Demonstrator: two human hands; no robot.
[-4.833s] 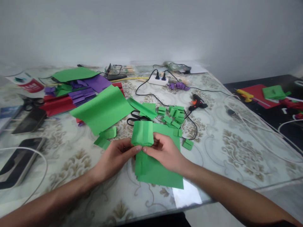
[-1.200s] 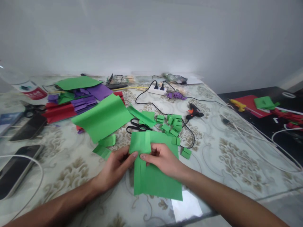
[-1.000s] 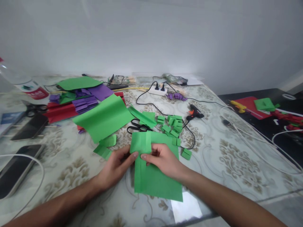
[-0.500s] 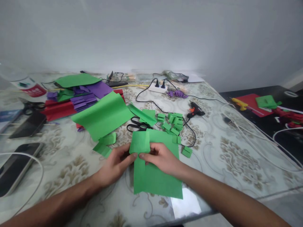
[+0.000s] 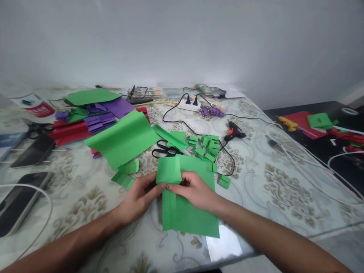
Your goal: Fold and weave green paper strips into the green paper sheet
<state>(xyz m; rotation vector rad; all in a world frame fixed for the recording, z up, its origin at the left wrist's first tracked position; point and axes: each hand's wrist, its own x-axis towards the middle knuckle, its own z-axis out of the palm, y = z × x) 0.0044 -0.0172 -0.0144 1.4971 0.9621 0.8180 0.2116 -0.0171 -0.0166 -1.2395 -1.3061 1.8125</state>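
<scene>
The tips of most fingers on the left hand (image 5: 140,194) and right hand (image 5: 196,190) are hidden by the folded green paper (image 5: 168,170). Green paper also hides the blades of the black scissors (image 5: 172,151). The left edge cuts off the big phone (image 5: 22,201). The bottle label (image 5: 35,109) is too blurry to read. The red pile (image 5: 345,136) is cut off and fuzzy.

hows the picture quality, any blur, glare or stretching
Head view: soft overall, yet the left hand, right hand and folded green paper keep readable outlines; the top of the bottle fades into the wall; the nearer phone, at the left edge, looks stretched; the white patch low down could be glare or paper, cannot tell.
</scene>
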